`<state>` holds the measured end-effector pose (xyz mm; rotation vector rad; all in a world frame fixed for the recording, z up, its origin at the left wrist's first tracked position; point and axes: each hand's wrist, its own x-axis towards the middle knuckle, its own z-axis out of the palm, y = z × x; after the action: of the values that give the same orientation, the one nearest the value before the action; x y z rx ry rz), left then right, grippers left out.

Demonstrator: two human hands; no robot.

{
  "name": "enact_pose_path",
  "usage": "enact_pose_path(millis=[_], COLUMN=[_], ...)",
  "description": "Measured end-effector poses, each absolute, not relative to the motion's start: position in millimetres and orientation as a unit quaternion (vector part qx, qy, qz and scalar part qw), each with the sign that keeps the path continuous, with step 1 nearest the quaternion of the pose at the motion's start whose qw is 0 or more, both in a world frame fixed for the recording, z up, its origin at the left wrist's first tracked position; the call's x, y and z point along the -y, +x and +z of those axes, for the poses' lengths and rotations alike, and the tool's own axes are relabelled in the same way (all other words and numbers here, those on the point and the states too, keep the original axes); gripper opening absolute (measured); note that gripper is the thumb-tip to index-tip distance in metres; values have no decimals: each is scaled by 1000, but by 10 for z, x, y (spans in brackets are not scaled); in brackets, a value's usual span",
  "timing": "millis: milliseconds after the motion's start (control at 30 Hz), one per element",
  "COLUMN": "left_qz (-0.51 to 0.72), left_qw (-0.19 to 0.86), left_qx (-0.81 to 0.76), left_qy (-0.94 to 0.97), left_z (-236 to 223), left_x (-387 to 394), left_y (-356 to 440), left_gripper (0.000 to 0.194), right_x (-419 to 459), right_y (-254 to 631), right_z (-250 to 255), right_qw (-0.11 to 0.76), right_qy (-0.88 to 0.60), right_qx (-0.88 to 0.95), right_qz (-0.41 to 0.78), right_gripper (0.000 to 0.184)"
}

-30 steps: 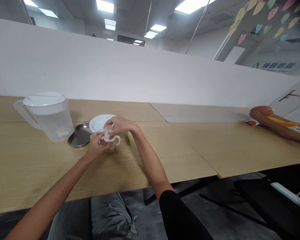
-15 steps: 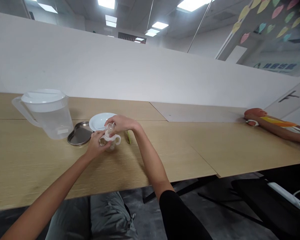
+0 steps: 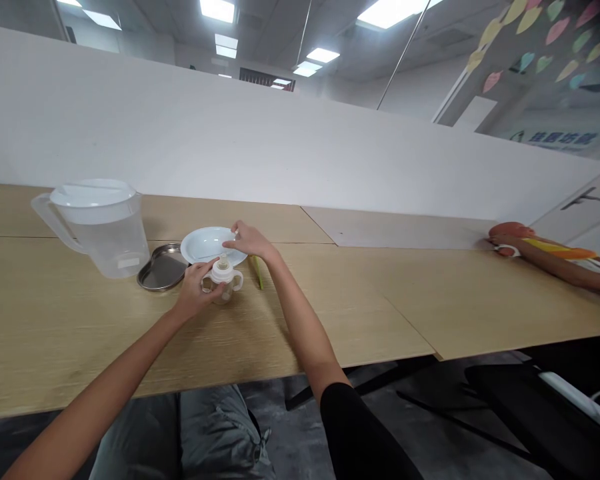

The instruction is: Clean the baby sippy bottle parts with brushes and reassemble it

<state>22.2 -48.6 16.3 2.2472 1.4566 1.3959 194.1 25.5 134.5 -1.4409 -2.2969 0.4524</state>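
A baby bottle (image 3: 223, 275) with a white collar and two side handles stands upright on the table, its teat uncovered. My left hand (image 3: 196, 289) is closed around the bottle's left side, with the thumb across its front. Over the right rim of a white dish (image 3: 195, 247), my right hand (image 3: 250, 241) has its fingers curled around a clear cap, mostly hidden and hard to see. Beneath that wrist lies a thin yellow-green object (image 3: 257, 272), partly covered.
A steel kidney tray (image 3: 163, 268) sits left of the bottle, close to the dish. Farther left stands a lidded clear pitcher (image 3: 111, 233). A doll (image 3: 550, 248) lies at the table's far right, and a white wall (image 3: 290, 147) rises behind.
My right hand has lifted the clear cap off the bottle's top and moved it back to the dish, exposing the teat. My left hand keeps its hold on the bottle.
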Motion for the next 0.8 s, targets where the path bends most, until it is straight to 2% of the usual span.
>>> enact_pose_path(millis=[133,400,567,700,800], left_qz=[462,461,461,463,466], left_qw=[57,46,49,59,63], left_qx=[-479,-476,-476,-479,-481], left_qy=[744,747,748,743,740], left_z=[145,136,124,122,130], left_x=[477,469,461,467,474], left_y=[216,217,213,216,215], left_gripper=[57,54,54,55,55], right_x=[-378,-460,-426,-198,93], right_y=[1819,1676,1681,1757,1783], right_z=[1154,922,961,1274,1514], right_qw=[87,-4,27,108,102], right_qy=[-523,-542,-539,-503,-451], right_qx=[839,839,842,857,885], right_qz=[121,48,15,22,54], right_gripper=[37,51,57,56,64])
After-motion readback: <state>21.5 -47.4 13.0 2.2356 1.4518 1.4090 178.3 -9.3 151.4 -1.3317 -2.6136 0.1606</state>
